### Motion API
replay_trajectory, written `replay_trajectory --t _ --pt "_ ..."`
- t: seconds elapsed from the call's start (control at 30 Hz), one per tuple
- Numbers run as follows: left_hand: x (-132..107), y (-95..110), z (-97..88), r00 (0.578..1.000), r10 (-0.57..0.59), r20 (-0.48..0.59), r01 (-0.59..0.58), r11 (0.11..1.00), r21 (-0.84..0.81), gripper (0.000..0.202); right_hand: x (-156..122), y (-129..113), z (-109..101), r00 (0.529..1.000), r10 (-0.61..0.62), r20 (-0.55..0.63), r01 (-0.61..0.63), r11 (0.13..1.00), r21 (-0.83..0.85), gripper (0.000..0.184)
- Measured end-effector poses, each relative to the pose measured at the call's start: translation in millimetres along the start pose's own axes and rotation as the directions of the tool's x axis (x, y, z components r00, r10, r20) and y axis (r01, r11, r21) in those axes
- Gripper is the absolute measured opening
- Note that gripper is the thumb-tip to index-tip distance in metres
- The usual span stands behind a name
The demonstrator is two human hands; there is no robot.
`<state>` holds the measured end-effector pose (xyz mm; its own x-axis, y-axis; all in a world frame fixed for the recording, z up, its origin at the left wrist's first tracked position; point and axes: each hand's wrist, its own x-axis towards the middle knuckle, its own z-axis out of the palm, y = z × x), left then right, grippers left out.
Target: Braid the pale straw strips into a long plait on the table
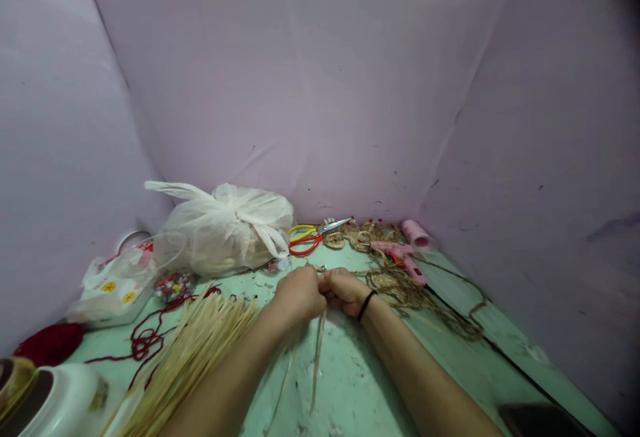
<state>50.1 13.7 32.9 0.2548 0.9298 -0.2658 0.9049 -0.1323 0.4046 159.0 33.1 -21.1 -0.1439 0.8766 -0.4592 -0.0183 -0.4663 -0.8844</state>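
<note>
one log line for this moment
left hand: meeting right hand; pale strand: trailing below both; grip: partly hidden; left: straw bundle; right: pink glue gun; beyond: scissors

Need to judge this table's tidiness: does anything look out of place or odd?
Mostly the red yarn, by the pale strips: it strays in loose, tangled loops. On the right, the pink glue gun lies on its side amid tangled cord. Nothing looks clearly spilled or broken.

No text can be read; the yellow marks on the white package are too small
</note>
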Motion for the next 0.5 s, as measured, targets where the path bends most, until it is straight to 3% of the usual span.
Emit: replay_trajectory --t 0.1,0.17,0.23,0.4,0.5 --pt "10.4 -15.6 -16.4 0.997 -0.056 0.06 0.068 0.975 -0.213 0.012 -2.9 -1.9 -1.3 0.998 0.007 0.06 -0.006 1.0 -0.012 0.011" --pt "17.4 -24.2 -22.1 0.984 -0.176 -0.018 0.155 0.906 -0.394 0.014 -4.8 -3.0 -0.9 0.997 0.003 0.073 -0.001 1.0 -0.02 0.01" --pt "22.6 -28.5 -20.2 0.968 -0.247 0.042 0.23 0.808 -0.543 0.015 -6.7 -4.0 0.0 0.997 0.001 0.074 0.0 1.0 -0.018 0.011" --pt "29.5 -27.6 0.6 0.937 -0.107 0.334 0.329 0.595 -0.734 0.015 -12.0 -6.6 2.1 0.992 -0.033 0.123 0.029 0.999 0.031 0.012" --pt "32.8 -29.0 7.5 0.906 -0.073 0.418 0.383 0.561 -0.733 0.015 -12.5 -6.8 2.3 0.993 -0.068 0.099 0.069 0.998 -0.006 0.012"
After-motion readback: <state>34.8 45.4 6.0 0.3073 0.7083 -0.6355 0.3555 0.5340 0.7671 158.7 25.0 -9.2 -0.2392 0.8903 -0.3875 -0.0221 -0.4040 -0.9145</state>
